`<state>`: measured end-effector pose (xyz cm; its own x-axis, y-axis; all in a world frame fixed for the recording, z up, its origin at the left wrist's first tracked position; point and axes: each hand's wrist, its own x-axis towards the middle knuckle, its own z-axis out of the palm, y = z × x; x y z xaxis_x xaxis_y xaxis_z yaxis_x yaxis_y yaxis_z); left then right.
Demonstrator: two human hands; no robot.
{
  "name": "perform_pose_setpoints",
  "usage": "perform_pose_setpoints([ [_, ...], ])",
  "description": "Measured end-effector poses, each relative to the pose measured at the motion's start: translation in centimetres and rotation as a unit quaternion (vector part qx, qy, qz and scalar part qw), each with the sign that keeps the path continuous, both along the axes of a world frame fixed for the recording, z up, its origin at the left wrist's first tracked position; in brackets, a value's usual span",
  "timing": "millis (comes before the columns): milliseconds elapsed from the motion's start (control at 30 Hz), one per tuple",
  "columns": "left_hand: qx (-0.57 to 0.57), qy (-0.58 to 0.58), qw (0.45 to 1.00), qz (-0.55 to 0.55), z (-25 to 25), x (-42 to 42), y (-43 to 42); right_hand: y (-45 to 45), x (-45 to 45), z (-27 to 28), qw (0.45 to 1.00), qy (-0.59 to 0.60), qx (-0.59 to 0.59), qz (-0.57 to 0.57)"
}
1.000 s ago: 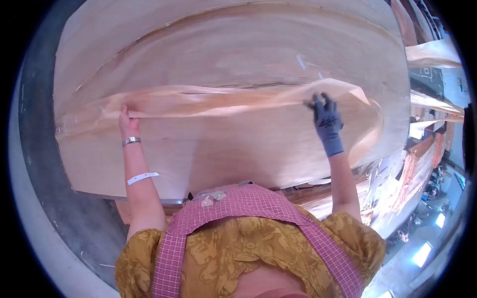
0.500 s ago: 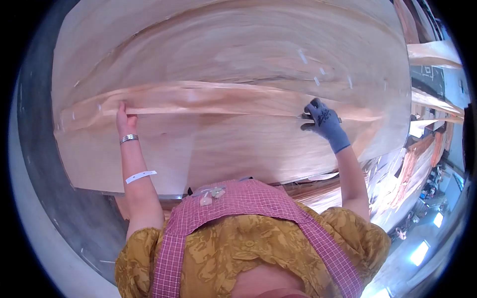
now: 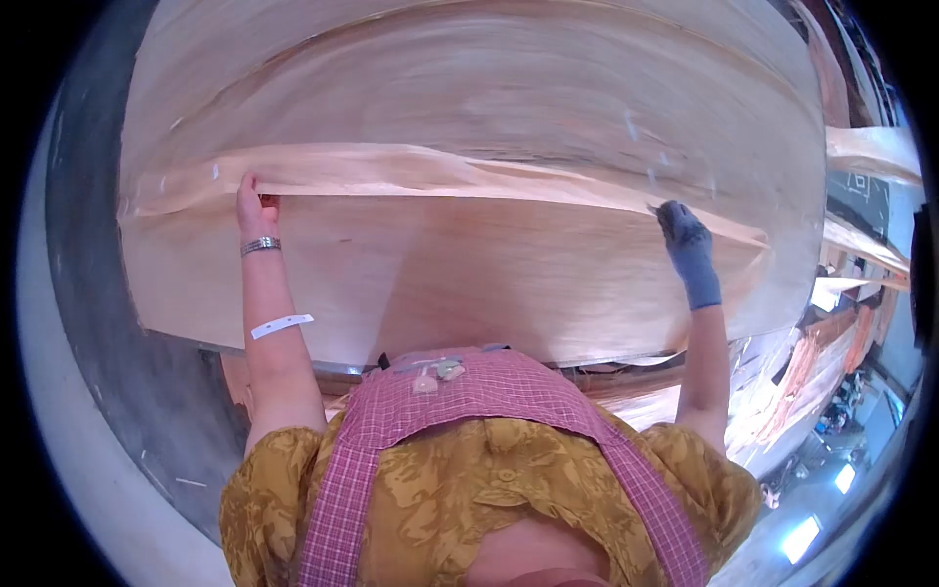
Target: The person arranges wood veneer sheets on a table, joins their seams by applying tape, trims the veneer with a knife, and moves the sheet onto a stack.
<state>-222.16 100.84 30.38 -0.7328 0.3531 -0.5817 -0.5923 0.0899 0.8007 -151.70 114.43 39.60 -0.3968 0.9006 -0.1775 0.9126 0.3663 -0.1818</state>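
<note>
A long, thin, pale wood strip (image 3: 421,171) lies across a broad wooden sheet (image 3: 469,264). Bare and wearing a metal watch, my left hand (image 3: 256,207) pinches the near edge of the strip toward its left end. On the right, my right hand (image 3: 687,235), in a grey-blue glove, has its fingers closed on the strip's near edge. The strip stretches between both hands, with a fold along its far side. Its right end tapers past the glove. Small white tape pieces show on the sheet behind my right hand.
Loose wood strips and scraps (image 3: 812,362) are heaped at the right, with a curled pale sheet (image 3: 875,154) above them. A dark surface (image 3: 98,254) borders the sheet on the left. Torn veneer lies beneath the sheet's near edge.
My right hand moved first left, then right, and closed on the strip's edge. The strip's right part, earlier bulging and loose, is now narrower and straighter. My left hand still holds its edge.
</note>
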Motion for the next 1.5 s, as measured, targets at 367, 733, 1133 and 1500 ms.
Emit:
perform_pose_setpoints([
  [367,-0.185,0.289,0.939,0.032,3.4,-1.8,-2.2,5.8,1.0,2.9,0.958,0.024,-0.279,-0.062],
  [733,-0.046,0.097,0.986,0.127,1.8,-0.2,-1.1,6.4,1.4,0.3,0.997,0.062,-0.046,0.017],
  [1133,0.214,0.047,0.97,0.104,2.9,-2.9,6.1,10.7,0.1,-0.9,0.937,0.044,0.344,-0.034],
  [1500,-0.035,0.051,0.998,-0.02,-4.7,-4.2,1.3,7.0,3.1,-9.9,0.977,-0.081,0.195,-0.028],
])
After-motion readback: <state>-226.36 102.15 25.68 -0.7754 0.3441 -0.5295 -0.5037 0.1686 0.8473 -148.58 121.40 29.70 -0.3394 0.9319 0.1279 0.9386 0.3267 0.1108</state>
